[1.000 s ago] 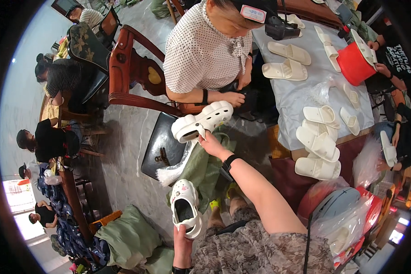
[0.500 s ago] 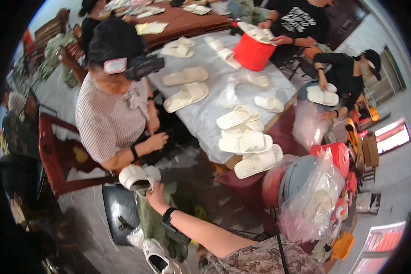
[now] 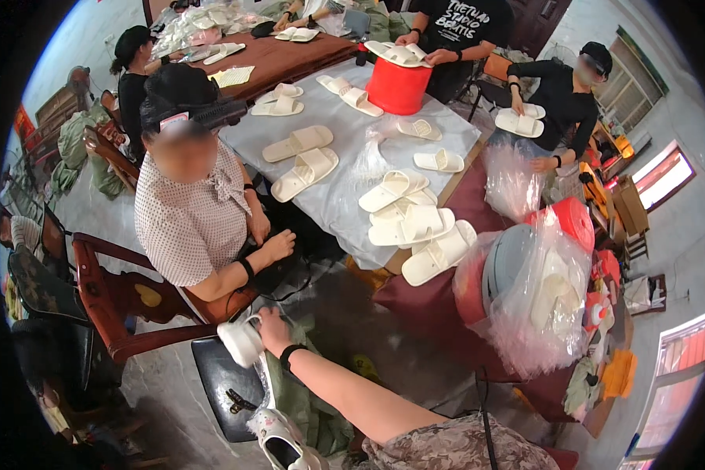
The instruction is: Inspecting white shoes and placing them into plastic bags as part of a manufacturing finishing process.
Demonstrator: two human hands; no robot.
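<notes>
My right hand (image 3: 272, 329), with a black band on the wrist, is shut on a white clog shoe (image 3: 241, 341) and holds it out just above a black stool (image 3: 225, 385). A second white clog (image 3: 280, 445) with small charms shows at the lower edge below my forearm. What holds it is hidden. My left hand is out of the picture. A person in a dotted shirt (image 3: 188, 223) sits on a red wooden chair (image 3: 121, 294) right behind the held clog, with a hand (image 3: 278, 247) resting near it.
A table under a grey cloth (image 3: 337, 200) carries several white slippers (image 3: 411, 227) and a red bucket (image 3: 398, 86). Clear plastic bags (image 3: 536, 298) bulge at the right. Two people in black work at the far side. Green sacks (image 3: 305, 399) lie under my arm.
The view has swung up and to the right, bringing the table and the seated people to the centre. My right hand still holds the white clog, now lower left in the picture.
</notes>
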